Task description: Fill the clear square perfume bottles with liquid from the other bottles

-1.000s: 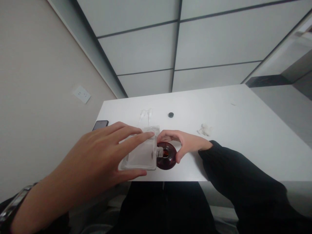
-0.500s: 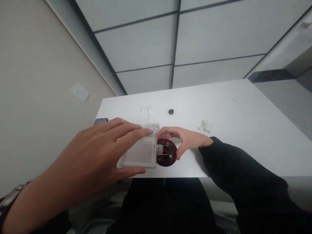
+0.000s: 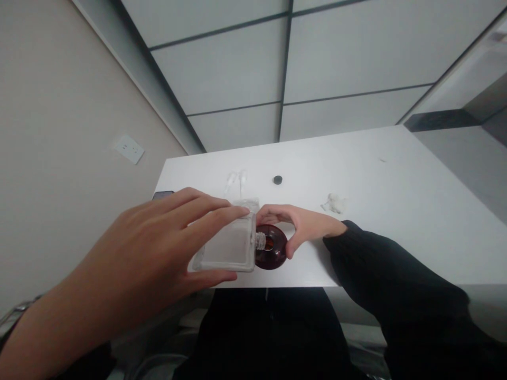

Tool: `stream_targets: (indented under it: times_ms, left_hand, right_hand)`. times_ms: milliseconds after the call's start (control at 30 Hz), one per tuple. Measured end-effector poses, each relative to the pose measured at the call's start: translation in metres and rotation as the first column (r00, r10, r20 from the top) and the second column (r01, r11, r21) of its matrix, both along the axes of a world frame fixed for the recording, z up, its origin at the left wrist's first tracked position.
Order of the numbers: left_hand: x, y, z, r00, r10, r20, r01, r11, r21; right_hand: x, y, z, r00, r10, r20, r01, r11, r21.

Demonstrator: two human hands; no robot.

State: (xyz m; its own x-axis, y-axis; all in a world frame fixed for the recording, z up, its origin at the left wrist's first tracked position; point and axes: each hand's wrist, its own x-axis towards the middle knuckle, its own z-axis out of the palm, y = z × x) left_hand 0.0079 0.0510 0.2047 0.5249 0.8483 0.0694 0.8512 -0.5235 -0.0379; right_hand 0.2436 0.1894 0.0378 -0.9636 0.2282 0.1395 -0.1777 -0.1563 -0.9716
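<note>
Clear bottle (image 3: 227, 245), frame centre: was grasped by left hand (image 3: 166, 232), neck (image 3: 260, 241) still at dark-red bottle (image 3: 273, 259), which right hand (image 3: 307, 226) clasped; worktop (image 3: 364, 169) sat slightly higher in frame than earlier.

I had a white table (image 3: 348, 163) on the head feed. Dark phone (image 3: 161, 195) sat at its left edge, part hidden. Two whitish pieces (image 3: 243, 177), too faint to ID, lay near a clear packet (image 3: 251, 202). Black cap (image 3: 278, 180) lay mid-table, crumpled tissue (image 3: 336, 203) nearer and right, small sliver (image 3: 382, 160) far right.
</note>
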Motion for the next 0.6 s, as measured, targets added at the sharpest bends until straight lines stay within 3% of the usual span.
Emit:
stream_targets:
  times_ms: [600]
  left_hand:
    - [-0.0003,0.0005,0.0004,1.0,-0.015,-0.02,0.016,1.0,0.021]
  right_hand:
    - [-0.0003,0.0,0.0005,1.0,-0.007,0.012,0.007,1.0,0.014]
